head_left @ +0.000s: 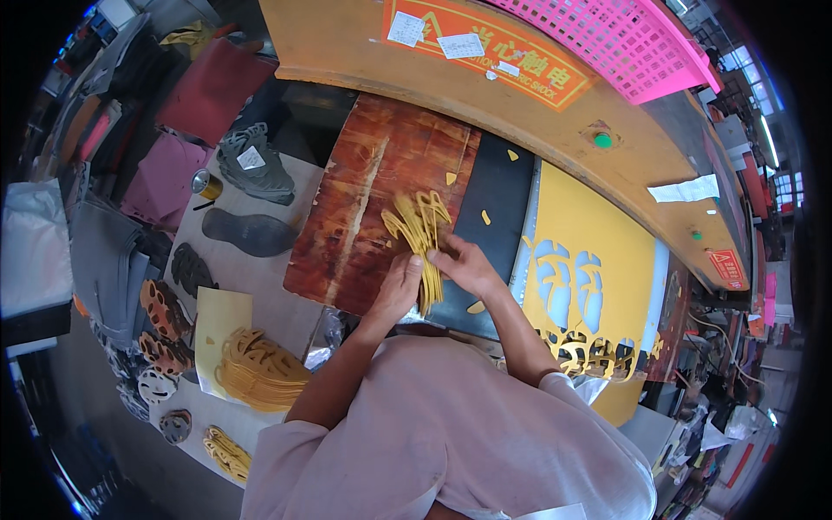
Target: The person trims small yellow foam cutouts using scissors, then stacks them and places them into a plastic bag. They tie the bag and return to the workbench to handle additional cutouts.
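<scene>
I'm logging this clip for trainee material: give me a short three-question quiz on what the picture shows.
1. True or false: both hands hold the bundle of yellow cut-out pieces.
2. What lies under that bundle? A) pink basket B) reddish-brown wooden board C) grey shoe upper
3. What colour is the sheet with shapes cut out of it, on the person's right?

Key
1. True: left hand and right hand both grip it.
2. B, the wooden board.
3. Yellow: the cut sheet.
</scene>
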### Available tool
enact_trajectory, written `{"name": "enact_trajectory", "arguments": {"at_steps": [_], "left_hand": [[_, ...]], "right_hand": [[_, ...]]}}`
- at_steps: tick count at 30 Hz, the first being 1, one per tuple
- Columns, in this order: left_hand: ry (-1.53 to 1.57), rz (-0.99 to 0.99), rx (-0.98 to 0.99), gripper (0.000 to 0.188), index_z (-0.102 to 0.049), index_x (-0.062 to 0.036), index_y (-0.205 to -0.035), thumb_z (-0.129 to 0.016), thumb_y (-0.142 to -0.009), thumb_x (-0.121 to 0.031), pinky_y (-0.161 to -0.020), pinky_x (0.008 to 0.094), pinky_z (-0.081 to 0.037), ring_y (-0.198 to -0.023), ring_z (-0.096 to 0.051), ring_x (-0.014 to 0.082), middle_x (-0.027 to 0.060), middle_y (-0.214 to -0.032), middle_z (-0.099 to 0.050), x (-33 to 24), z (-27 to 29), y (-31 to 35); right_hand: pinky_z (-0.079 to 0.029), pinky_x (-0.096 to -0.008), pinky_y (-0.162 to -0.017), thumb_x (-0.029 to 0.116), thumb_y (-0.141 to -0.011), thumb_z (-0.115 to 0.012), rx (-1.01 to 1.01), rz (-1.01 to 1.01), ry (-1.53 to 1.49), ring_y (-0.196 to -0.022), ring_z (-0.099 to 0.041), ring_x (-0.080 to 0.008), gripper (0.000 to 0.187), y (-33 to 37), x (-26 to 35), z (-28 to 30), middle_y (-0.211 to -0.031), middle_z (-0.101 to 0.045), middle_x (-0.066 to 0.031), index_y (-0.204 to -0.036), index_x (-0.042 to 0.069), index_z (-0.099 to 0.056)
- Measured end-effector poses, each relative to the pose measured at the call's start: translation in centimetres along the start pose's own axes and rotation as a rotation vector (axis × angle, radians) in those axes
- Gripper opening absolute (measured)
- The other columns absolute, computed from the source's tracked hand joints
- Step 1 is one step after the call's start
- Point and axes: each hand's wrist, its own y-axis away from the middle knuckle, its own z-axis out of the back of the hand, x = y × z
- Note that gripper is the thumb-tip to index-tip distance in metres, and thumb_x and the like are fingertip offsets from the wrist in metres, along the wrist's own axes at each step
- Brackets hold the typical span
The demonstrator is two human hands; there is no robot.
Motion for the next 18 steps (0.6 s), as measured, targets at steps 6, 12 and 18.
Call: {"name": "enact_trajectory", "arguments": {"at_steps": [6,12,18], "left_hand": [[-0.114,-0.139,0.01,0.037,-0.062,-0.0002,-0.129,-0.051,-0.107,-0.028,-0.102,0.0439,-0.046,-0.117,-0.06,0.0382,0.0231,-0.129,-0.059,-0.9,-0.7,-1.7],[-0.107,-0.021,-0.131,0.042,-0.062,0.0014,-0.129,-0.045,-0.112,-0.033,-0.101,0.0373,-0.048,-0.116,-0.062,0.023,0.0171,-0.121,-0.067,0.1,-1.0,-5.3],[0.205,0.031,0.115,0.043,-0.048,-0.0004,-0.148,-0.044,-0.11,-0.021,-0.111,0.0364,-0.042,-0.129,-0.055,0.0224,0.0158,-0.136,-0.061,-0.8,-1.1,-3.6]], "right_hand": [[-0.053,-0.0333,-0.098,0.017,-0.09,-0.082,0.112,0.12,-0.34,-0.111,-0.066,-0.0175,0.076,1.6,-0.8,1.3,-0.133,-0.066,-0.0137,-0.154,0.0,-0.044],[-0.054,-0.0335,-0.095,0.016,-0.088,-0.083,0.08,0.051,-0.352,-0.105,-0.066,-0.0167,0.076,1.2,-2.4,1.3,-0.126,-0.068,-0.0107,-0.154,0.004,-0.047],[-0.054,-0.0333,-0.095,0.01,-0.088,-0.081,0.082,0.048,-0.444,-0.108,-0.066,-0.0168,0.077,1.8,-2.8,0.9,-0.131,-0.065,-0.0104,-0.155,0.004,-0.044]]}}
